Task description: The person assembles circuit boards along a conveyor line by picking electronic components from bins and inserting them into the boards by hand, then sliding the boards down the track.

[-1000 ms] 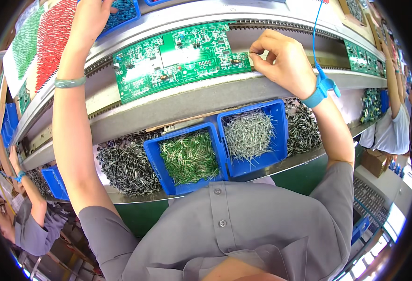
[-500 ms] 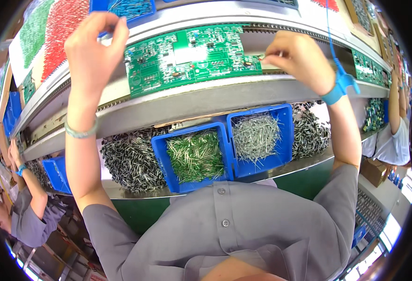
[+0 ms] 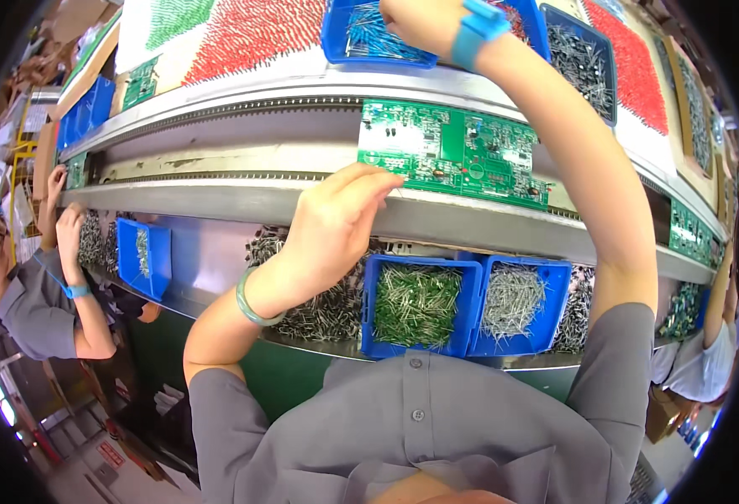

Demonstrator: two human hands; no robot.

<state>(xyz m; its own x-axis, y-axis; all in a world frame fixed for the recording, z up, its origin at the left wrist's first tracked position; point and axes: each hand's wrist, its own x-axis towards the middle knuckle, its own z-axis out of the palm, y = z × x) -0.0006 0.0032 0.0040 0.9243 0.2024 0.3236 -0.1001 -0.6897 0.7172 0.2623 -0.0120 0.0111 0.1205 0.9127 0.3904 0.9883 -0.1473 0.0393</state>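
Observation:
My left hand [image 3: 336, 223] is at the near edge of a green circuit board [image 3: 491, 155], its thumb and fingers pinched together. A thin wire-like end shows under the fingertips; the rest of what they hold is too small to name. At the top edge, my right hand [image 3: 424, 23] reaches over a blue bin [image 3: 336, 38] of blue parts with wire leads [image 3: 373, 34]. Its fingers are bent inward and partly hidden, so whatever is in them cannot be made out. The board lies in a rail track and carries many small parts.
Nearer me stand two blue bins, with green leaded parts [image 3: 417, 304] and pale leaded parts [image 3: 512, 301]. Dark part piles [image 3: 323, 307] flank them. Red parts [image 3: 260, 38] spread beyond the metal rail [image 3: 218, 191]. Co-workers sit at left [image 3: 46, 294] and right [image 3: 701, 357].
My left hand has come down from the far bin to the board's near edge. My right hand has left the board and moved out to the blue parts bin. The view has also shifted.

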